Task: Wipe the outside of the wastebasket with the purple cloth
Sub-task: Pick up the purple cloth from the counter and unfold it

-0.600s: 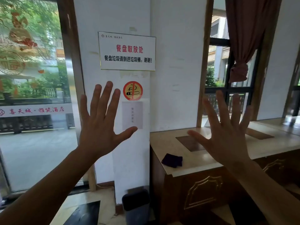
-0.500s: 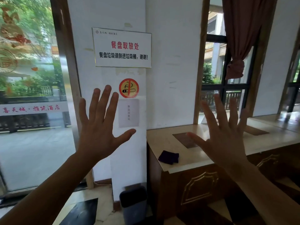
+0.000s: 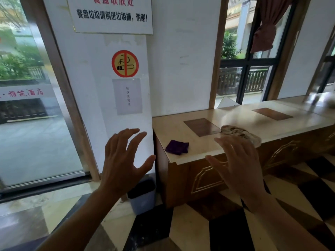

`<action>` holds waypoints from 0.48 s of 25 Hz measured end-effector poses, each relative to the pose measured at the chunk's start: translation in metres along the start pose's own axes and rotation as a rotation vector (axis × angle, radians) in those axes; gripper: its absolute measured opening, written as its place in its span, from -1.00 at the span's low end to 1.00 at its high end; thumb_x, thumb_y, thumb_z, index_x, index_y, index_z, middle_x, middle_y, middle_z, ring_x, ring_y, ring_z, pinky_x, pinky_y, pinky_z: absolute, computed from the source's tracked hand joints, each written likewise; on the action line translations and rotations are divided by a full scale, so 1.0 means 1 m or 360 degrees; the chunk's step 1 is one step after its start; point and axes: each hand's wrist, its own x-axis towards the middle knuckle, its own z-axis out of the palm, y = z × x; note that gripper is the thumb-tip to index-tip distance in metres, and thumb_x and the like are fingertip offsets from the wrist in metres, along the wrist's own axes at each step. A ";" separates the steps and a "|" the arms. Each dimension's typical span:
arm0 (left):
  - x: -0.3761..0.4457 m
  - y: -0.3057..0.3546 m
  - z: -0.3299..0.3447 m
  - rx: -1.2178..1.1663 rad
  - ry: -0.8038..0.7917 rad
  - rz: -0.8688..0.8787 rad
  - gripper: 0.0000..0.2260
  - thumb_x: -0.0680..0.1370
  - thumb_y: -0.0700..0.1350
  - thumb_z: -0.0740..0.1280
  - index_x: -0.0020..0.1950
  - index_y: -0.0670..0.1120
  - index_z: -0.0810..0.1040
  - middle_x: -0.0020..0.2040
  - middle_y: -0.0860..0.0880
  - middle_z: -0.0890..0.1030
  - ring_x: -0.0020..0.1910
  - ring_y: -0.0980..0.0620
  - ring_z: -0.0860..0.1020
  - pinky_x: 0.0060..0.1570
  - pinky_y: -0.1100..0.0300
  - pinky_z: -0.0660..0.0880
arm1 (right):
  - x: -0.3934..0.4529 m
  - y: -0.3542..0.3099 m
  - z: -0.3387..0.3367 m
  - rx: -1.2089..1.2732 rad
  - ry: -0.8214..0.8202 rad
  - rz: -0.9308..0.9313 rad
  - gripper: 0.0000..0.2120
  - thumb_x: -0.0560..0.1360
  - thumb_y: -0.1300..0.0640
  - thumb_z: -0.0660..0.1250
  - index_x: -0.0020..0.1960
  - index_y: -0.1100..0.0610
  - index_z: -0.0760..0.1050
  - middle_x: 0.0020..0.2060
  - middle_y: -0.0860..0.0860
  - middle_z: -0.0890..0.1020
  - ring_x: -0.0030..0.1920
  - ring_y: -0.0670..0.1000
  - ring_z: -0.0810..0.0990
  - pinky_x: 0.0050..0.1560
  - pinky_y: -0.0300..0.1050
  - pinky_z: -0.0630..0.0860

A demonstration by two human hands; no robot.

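Observation:
A folded purple cloth (image 3: pixel 177 147) lies near the left front corner of the wooden counter (image 3: pixel 208 156). On the floor, wedged between the white pillar and the counter's left side, stands a small grey wastebasket (image 3: pixel 143 198) with a dark liner. My left hand (image 3: pixel 123 163) is raised with fingers apart in front of the pillar, just above the wastebasket, and hides part of its rim. Held out over the counter's front edge, to the right of the cloth, my right hand (image 3: pixel 237 165) is also spread and holds nothing.
A crumpled beige rag (image 3: pixel 241 134) lies on the counter behind my right hand. The white pillar (image 3: pixel 112 98) carries a notice and a no-smoking sticker. A glass door (image 3: pixel 34 115) is on the left. The floor has black and cream tiles (image 3: pixel 208 230).
The view has tilted down and moved closer to the counter. Both hands have dropped lower and their fingers have curled slightly. The wastebasket and floor show more fully.

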 end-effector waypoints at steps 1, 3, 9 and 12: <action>-0.002 -0.006 0.015 -0.0043 -0.0042 -0.0042 -0.45 0.46 0.18 0.30 0.30 -0.16 0.49 0.28 -0.21 0.53 0.29 -0.22 0.44 0.27 -0.18 0.32 | -0.001 0.002 0.015 0.0027 -0.0037 0.0030 -0.41 0.52 -0.29 0.16 0.30 0.14 0.50 0.25 0.14 0.58 0.32 0.18 0.48 0.28 0.31 0.38; -0.004 -0.017 0.039 -0.0092 -0.0080 -0.0097 -0.49 0.46 0.17 0.29 0.24 -0.18 0.54 0.21 -0.21 0.57 0.21 -0.23 0.51 0.21 -0.17 0.39 | -0.001 0.003 0.039 0.0055 -0.0117 0.0073 -0.39 0.52 -0.31 0.11 0.30 0.12 0.50 0.24 0.12 0.59 0.31 0.17 0.49 0.27 0.28 0.41; 0.019 -0.080 0.128 -0.0221 -0.0174 -0.0186 -0.50 0.51 0.23 0.21 0.10 -0.18 0.58 0.09 -0.18 0.62 0.08 -0.19 0.56 0.13 0.03 0.36 | 0.036 0.006 0.134 0.0090 -0.0251 0.0207 -0.39 0.54 -0.38 0.00 0.31 0.03 0.44 0.26 0.07 0.58 0.30 0.12 0.50 0.29 0.22 0.42; 0.037 -0.122 0.177 -0.0289 -0.0274 -0.0211 -0.54 0.48 0.19 0.28 0.11 -0.17 0.58 0.09 -0.17 0.62 0.08 -0.19 0.57 0.12 -0.02 0.40 | 0.066 0.008 0.184 0.0029 -0.0275 0.0223 -0.42 0.55 -0.37 0.04 0.30 0.02 0.44 0.24 0.05 0.59 0.27 0.09 0.52 0.26 0.12 0.40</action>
